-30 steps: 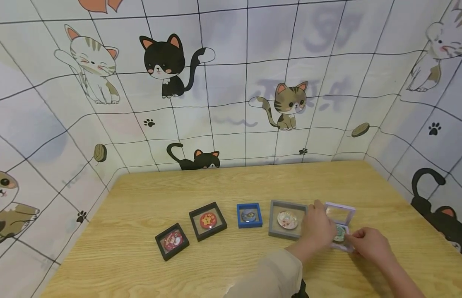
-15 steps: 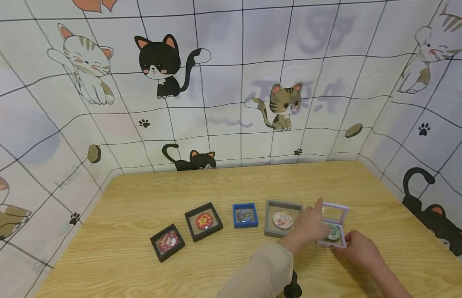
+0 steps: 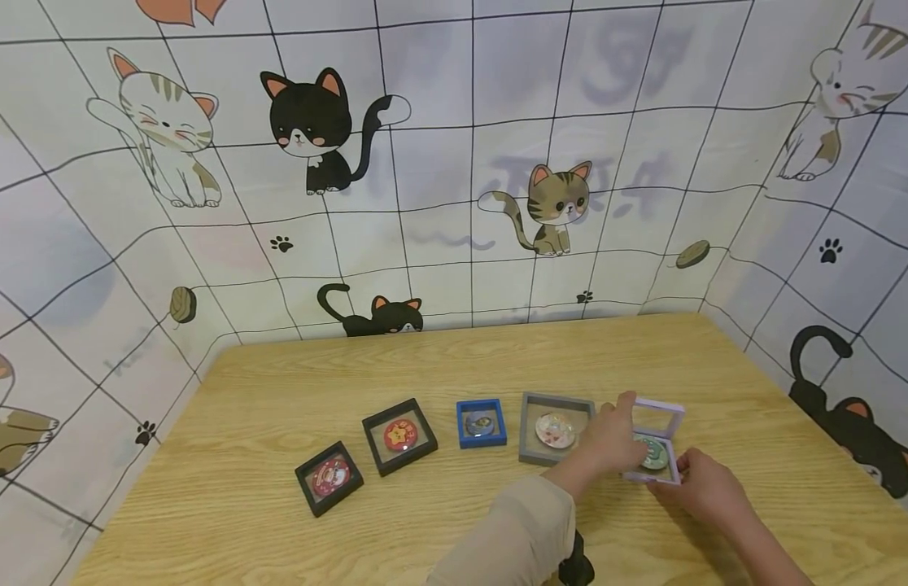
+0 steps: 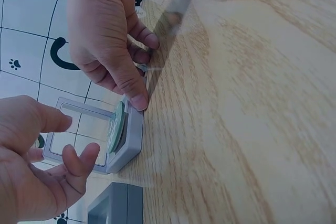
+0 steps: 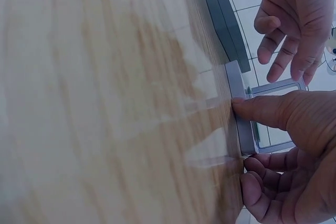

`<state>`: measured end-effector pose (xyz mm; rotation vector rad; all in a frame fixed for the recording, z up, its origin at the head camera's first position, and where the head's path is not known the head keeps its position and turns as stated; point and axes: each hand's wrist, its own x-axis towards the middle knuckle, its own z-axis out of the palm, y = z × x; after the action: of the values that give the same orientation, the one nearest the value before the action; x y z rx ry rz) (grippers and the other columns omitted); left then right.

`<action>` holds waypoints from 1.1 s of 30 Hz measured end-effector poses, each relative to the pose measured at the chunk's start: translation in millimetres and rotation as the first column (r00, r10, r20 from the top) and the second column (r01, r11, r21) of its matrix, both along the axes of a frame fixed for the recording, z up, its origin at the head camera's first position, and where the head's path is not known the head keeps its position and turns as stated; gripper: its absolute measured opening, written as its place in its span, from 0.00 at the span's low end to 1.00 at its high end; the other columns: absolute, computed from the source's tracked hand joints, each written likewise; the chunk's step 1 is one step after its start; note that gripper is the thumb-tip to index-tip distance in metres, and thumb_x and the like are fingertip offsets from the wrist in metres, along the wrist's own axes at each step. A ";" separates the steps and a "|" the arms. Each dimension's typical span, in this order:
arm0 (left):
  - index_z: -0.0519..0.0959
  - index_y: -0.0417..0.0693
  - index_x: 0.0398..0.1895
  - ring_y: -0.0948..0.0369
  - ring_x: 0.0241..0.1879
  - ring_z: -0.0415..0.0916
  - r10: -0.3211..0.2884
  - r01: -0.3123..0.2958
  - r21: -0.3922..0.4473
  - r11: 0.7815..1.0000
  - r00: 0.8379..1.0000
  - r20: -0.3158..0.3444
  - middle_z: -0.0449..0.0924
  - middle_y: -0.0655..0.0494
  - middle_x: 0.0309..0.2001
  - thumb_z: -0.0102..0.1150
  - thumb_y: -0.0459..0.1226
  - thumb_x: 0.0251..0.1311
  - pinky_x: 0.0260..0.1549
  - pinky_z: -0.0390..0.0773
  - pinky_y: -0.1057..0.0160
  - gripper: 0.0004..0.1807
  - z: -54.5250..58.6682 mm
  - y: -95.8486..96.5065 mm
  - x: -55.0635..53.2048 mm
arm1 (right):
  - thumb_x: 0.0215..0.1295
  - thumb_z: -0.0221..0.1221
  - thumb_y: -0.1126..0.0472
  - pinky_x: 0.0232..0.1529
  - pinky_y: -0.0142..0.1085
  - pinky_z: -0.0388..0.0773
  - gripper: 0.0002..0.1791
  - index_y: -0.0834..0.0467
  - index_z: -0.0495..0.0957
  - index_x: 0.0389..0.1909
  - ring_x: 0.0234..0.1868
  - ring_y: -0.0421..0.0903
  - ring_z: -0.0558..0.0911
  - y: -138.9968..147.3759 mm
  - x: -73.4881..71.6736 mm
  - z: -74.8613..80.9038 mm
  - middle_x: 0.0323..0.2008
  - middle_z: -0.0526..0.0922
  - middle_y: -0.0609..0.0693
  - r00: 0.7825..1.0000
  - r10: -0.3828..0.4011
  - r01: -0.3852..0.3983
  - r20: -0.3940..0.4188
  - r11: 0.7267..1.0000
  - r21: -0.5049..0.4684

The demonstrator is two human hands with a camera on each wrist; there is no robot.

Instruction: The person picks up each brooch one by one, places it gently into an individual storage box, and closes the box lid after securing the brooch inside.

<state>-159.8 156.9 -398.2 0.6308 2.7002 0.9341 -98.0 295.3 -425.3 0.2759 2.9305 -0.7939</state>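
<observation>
A pale purple display frame (image 3: 675,470) lies on the wooden table, its hinged window lid (image 3: 662,404) raised at the back. Inside its base is a green round badge (image 3: 655,456). My right hand (image 3: 712,491) holds the base at its near right corner; in the right wrist view its thumb presses the frame's front wall (image 5: 243,129) while the other fingers curl by the side. My left hand (image 3: 604,441) hovers at the frame's left, fingers loosely bent beside the lid. The left wrist view shows nothing between those fingers.
Left of the hands lie a grey frame (image 3: 527,423) with a pale badge, a blue frame (image 3: 481,443), and two black frames (image 3: 386,461) with red badges. A cat-patterned cloth (image 3: 439,163) rises behind the table (image 3: 278,382).
The left hand's index finger has extended, and the left hand has drawn back from the badge. The right hand has moved from the badge's edge to the frame's corner. The view has shifted slightly.
</observation>
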 end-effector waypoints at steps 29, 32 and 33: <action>0.69 0.49 0.38 0.67 0.21 0.64 -0.047 0.044 0.101 0.994 0.999 0.019 0.70 0.59 0.24 0.57 0.39 0.50 0.19 0.64 0.73 0.12 3.3 -3.2 2.6 | 0.46 0.66 0.46 0.25 0.39 0.68 0.31 0.72 0.69 0.33 0.27 0.47 0.74 3.4 -1.5 -0.6 0.27 0.77 0.55 1.000 0.023 -0.022 -0.009 1.000 0.011; 0.70 0.47 0.35 0.67 0.20 0.64 -0.055 0.052 0.086 0.995 0.998 0.030 0.69 0.59 0.23 0.57 0.39 0.50 0.18 0.64 0.73 0.11 1.3 -4.1 3.4 | 0.46 0.65 0.46 0.25 0.39 0.67 0.32 0.72 0.69 0.34 0.26 0.46 0.72 3.3 -1.3 -0.5 0.26 0.76 0.54 1.000 0.025 -0.025 -0.014 1.000 0.015; 0.70 0.47 0.35 0.67 0.20 0.63 -0.051 0.048 0.079 0.996 0.998 0.033 0.69 0.60 0.23 0.57 0.39 0.49 0.17 0.64 0.73 0.10 0.8 -4.1 3.6 | 0.46 0.65 0.46 0.25 0.38 0.66 0.31 0.72 0.69 0.34 0.26 0.46 0.71 3.1 -1.0 -0.5 0.26 0.76 0.53 1.000 0.024 -0.024 -0.017 1.000 0.015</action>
<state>-156.2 152.9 -397.5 0.6863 2.6162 1.0321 -99.0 298.4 -425.8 0.2356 2.9503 -0.7758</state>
